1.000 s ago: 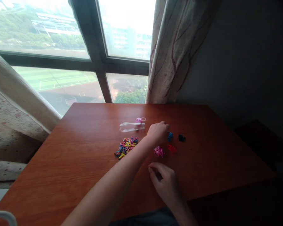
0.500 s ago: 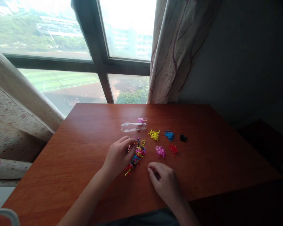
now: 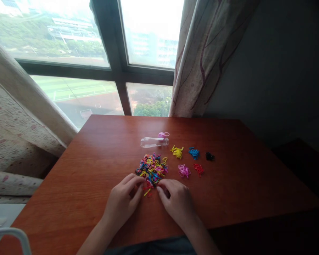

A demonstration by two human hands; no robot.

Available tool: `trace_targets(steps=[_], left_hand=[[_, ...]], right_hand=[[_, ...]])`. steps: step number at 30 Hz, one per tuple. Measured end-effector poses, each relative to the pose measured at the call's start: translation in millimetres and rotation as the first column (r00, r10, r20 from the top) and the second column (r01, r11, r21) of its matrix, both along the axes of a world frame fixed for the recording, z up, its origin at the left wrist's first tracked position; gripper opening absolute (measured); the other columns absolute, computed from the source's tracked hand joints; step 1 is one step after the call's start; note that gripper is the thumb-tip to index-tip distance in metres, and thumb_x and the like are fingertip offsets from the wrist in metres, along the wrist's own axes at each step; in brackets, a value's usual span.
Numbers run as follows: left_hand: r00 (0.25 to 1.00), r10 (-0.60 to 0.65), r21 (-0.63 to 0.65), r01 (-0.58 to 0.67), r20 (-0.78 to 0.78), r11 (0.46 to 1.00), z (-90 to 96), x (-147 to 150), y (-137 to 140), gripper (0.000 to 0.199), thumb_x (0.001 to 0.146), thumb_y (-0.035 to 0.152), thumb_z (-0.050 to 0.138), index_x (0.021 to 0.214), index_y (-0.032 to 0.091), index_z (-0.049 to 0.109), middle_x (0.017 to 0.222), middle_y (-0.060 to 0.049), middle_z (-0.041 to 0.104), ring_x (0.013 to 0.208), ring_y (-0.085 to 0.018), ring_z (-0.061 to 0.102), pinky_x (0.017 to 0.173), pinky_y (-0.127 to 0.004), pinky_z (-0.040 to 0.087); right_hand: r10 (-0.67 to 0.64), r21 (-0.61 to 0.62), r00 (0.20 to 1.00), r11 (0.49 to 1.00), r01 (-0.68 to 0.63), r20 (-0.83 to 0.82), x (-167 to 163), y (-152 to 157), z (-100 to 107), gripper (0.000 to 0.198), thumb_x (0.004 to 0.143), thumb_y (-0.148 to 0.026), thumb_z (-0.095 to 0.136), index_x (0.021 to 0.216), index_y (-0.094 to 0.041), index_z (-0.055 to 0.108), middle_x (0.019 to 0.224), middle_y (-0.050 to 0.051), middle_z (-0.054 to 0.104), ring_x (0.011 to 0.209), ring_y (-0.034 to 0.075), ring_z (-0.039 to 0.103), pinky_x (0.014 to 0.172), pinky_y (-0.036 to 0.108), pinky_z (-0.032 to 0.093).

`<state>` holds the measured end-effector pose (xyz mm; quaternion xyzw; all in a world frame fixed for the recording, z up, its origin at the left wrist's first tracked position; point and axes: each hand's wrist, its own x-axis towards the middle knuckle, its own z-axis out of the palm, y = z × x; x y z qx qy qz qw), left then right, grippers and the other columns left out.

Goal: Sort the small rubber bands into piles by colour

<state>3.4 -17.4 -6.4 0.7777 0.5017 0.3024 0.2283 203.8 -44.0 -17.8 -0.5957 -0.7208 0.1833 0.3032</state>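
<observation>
A mixed pile of small coloured rubber bands (image 3: 152,166) lies on the brown table. My left hand (image 3: 123,198) is at the pile's near left edge, its thumb and forefinger drawn together beside some red bands. Across from it, my right hand (image 3: 177,198) touches the near right edge with fingers curled and thumb close to the forefinger. What either pinch holds, if anything, is too small to make out. Right of the pile lie sorted heaps: yellow bands (image 3: 177,152), blue bands (image 3: 194,153), black bands (image 3: 209,156), pink bands (image 3: 184,171) and red bands (image 3: 198,170).
Behind the pile a clear plastic bottle (image 3: 151,142) lies on its side, with a pink cap with a loop (image 3: 163,135) next to its neck. The wooden table (image 3: 95,159) reaches to a window with curtains (image 3: 202,63). A white curved rail (image 3: 13,232) shows at lower left.
My left hand has drawn back toward me from over the pile, uncovering it. My right hand has moved slightly left to the pile's near edge. The whole view has shifted a little.
</observation>
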Motion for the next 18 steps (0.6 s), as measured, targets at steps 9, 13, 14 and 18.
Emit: trace_targets(steps=[9, 13, 14, 18], left_hand=[[0.999, -0.006, -0.017, 0.005, -0.045, 1.0, -3.5, 1.4, -0.7, 0.017, 0.093, 0.023, 0.049, 0.096, 0.023, 0.065, 0.089, -0.001, 0.065, 0.076, -0.014, 0.063, 0.067, -0.023, 0.048], [0.998, 0.0, -0.006, 0.0, -0.056, 1.0, -3.8, 0.9, -0.3, 0.015, 0.092, 0.023, 0.051, 0.096, 0.024, 0.065, 0.091, -0.001, 0.067, 0.077, -0.014, 0.064, 0.068, -0.023, 0.049], [0.998, 0.001, -0.005, -0.001, -0.058, 1.0, -3.7, 0.9, -0.3, 0.015, 0.092, 0.023, 0.051, 0.096, 0.024, 0.066, 0.09, 0.0, 0.067, 0.076, -0.014, 0.064, 0.068, -0.023, 0.049], [0.998, -0.003, -0.01, 0.002, -0.07, 1.0, -2.3, 1.2, -0.1, 0.016, 0.092, 0.024, 0.051, 0.096, 0.024, 0.066, 0.089, -0.001, 0.067, 0.076, -0.015, 0.065, 0.066, -0.023, 0.049]], right_hand=[[0.016, 0.01, 0.998, 1.0, -0.017, 0.06, -8.5, 0.9, 0.8, 0.008, 0.085, -0.017, 0.062, 0.087, -0.024, 0.066, 0.077, -0.001, 0.07, 0.072, 0.018, 0.064, 0.066, 0.026, 0.04], [0.024, 0.014, 0.999, 1.0, -0.025, 0.045, -9.8, 2.2, -1.1, 0.013, 0.087, -0.015, 0.059, 0.09, -0.024, 0.067, 0.083, 0.001, 0.071, 0.078, 0.018, 0.065, 0.07, 0.026, 0.042], [0.025, 0.017, 0.999, 1.0, -0.026, 0.039, -9.9, 2.2, -1.6, 0.013, 0.087, -0.014, 0.058, 0.09, -0.024, 0.067, 0.083, 0.001, 0.072, 0.078, 0.018, 0.066, 0.07, 0.026, 0.043], [0.027, 0.027, 1.0, 0.999, -0.027, 0.012, -8.9, 1.1, -3.0, 0.012, 0.088, -0.016, 0.058, 0.086, -0.024, 0.067, 0.079, 0.0, 0.071, 0.074, 0.017, 0.065, 0.069, 0.025, 0.043]])
